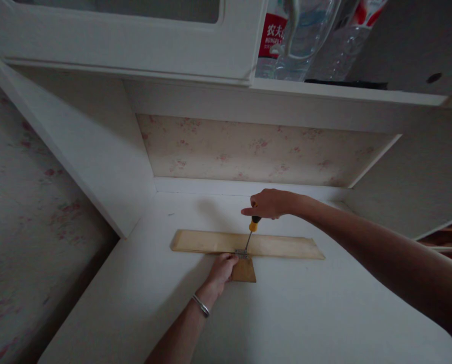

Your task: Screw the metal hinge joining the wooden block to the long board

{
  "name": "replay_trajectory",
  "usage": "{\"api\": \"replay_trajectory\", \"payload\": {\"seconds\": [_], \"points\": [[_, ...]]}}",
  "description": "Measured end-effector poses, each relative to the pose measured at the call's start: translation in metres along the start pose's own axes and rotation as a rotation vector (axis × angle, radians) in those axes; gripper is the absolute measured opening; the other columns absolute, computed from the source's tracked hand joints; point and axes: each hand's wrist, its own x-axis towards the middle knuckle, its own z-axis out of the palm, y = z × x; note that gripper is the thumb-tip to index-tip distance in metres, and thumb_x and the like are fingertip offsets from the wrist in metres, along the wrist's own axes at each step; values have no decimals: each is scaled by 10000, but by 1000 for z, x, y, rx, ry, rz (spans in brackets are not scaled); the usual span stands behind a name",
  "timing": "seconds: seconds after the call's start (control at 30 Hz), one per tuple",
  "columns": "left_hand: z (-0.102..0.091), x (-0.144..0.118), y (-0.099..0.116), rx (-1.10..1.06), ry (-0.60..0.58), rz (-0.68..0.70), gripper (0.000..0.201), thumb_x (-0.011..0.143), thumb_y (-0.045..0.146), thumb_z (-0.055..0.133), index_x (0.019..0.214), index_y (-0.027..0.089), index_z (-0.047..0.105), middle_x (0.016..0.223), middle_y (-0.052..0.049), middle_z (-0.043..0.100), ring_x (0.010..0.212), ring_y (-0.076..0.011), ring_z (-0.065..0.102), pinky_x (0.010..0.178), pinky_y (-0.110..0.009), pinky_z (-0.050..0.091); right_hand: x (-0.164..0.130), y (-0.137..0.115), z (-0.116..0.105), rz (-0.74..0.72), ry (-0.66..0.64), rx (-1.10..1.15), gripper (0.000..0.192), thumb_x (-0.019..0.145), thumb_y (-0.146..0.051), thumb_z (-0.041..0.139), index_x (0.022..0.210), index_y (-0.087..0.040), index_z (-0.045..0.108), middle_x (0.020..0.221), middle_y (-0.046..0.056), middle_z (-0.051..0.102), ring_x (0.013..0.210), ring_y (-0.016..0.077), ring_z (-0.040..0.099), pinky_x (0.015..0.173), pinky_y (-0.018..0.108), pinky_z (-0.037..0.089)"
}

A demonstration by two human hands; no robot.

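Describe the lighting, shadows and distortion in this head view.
Head view: dim, flat light; soft shadows fall left of the right hand with its screwdriver and under the left hand by the wooden strip; wide-angle lens bends the shelf edges; water bottles show faint glare.

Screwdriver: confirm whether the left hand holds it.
No, the right hand grips the screwdriver; the left hand rests on the wooden piece.

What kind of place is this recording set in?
Probably a room at home: a built-in white desk under a glazed cabinet, floral wallpaper behind, and water bottles on the shelf above.
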Motion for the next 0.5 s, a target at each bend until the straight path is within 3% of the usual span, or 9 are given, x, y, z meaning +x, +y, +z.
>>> {"api": "replay_trajectory", "payload": {"seconds": [0.07, 0.13, 0.2, 0.3, 0.37, 0.43, 0.5], "points": [[0, 0, 0, 3, 4, 1, 153, 761, 290, 619, 724, 141, 611, 579, 28, 514, 449, -81, 399, 409, -199, 212, 0, 1, 1, -9, -42, -14, 417, 824, -484, 436, 880, -140, 666, 641, 98, 657, 654, 230, 621, 610, 322, 402], [0, 0, 0, 4, -1, 5, 153, 757, 283, 626, 702, 143, 594, 558, 37, 482, 431, -73, 371, 400, -195, 194, 0, 2, 2, -161, -3, 8, 313, 750, -417, 558, 930, -178, 649, 770, 77, 685, 714, 213, 626, 614, 292, 397], [0, 0, 0, 1, -9, 6, 158, 758, 279, 627, 688, 144, 582, 537, 45, 454, 414, -67, 341, 391, -194, 174, -1, 3, 2, -252, 54, 38, 408, 674, -430, 640, 1015, -207, 620, 916, 72, 687, 789, 215, 625, 621, 278, 398], [0, 1, -1, -2, -18, 10, 158, 769, 283, 612, 697, 145, 586, 530, 46, 448, 402, -62, 318, 386, -195, 163, -2, 1, 1, -80, 14, 29, 472, 749, -555, 521, 992, -165, 632, 751, 91, 684, 693, 229, 627, 603, 307, 401], [-1, 2, -3, 3, -14, 12, 169, 768, 299, 613, 701, 146, 589, 534, 46, 450, 405, -63, 326, 386, -195, 166, -2, 0, 1, -1, -33, 3, 449, 822, -516, 416, 932, -149, 652, 636, 88, 659, 636, 228, 620, 594, 319, 397], [-1, 3, -4, 9, -8, 13, 189, 759, 320, 627, 697, 147, 588, 543, 45, 455, 412, -64, 340, 388, -195, 167, -2, 1, 2, -103, -13, -11, 343, 797, -423, 480, 952, -168, 650, 743, 92, 683, 715, 225, 626, 614, 305, 397], [-1, 3, -4, 8, -11, 10, 188, 752, 323, 635, 705, 146, 592, 558, 41, 470, 421, -65, 348, 390, -194, 168, -2, 2, 3, -239, 35, 12, 376, 714, -386, 595, 1041, -203, 621, 950, 85, 682, 832, 224, 619, 636, 283, 398]]}}
